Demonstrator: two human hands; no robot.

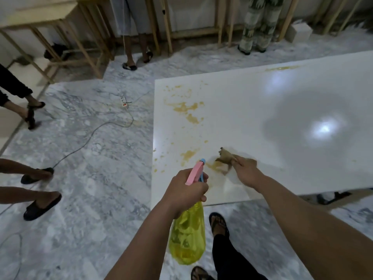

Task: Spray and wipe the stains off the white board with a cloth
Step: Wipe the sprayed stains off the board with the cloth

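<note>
While my left hand (182, 190) grips the yellow plastic spray bottle (187, 237), right hand (245, 172) pinches crumpled brown cloth (225, 158), pressed on stained glossy white board (262, 110).

power strip (123, 102) on marble floor (84, 178) | wooden table (40, 13) | white box (299, 33)

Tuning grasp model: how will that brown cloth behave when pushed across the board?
Likely floppy: the cloth is bunched, with a loose corner sticking up beside the right hand. Probably light. It may drag or smear on the board, since stains look wet.
</note>
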